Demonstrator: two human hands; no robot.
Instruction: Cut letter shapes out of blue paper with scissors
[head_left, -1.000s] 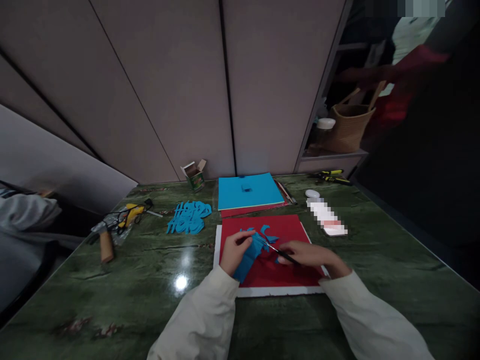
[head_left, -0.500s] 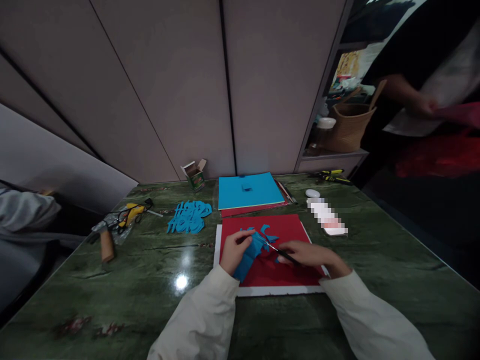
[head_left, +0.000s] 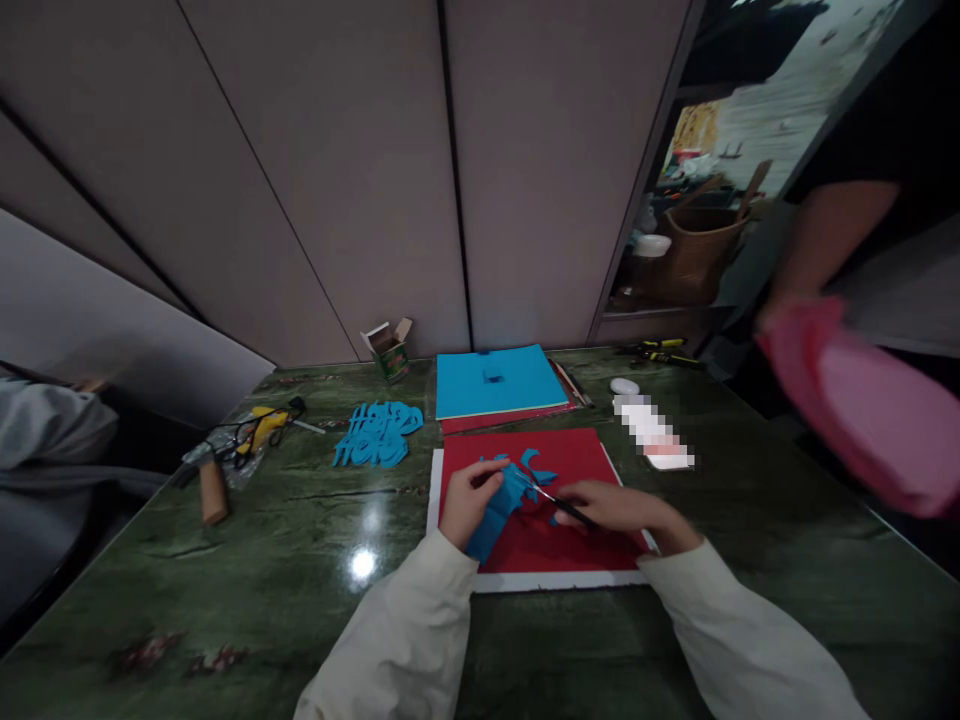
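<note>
Blue paper is pinched in my left hand, its lower part hanging toward my sleeve. My right hand is closed on dark-handled scissors, whose thin metal blades reach to the paper's right edge. Curled blue paper scraps lie just beyond the blades. Under both hands is a red sheet, lying on a larger white board. My fingers partly cover the held paper and the scissors' handles.
Blue cut-out shapes lie to the left, beyond them a small open box. Blue sheets are stacked behind. A yellow tool and wooden handle lie far left; a blurred-out phone-like object right. Another person holds a pink bag.
At the right, the other person has moved, and the pink bag has swung closer to the table's right edge. My hands, the scissors and the blue paper have hardly moved.
</note>
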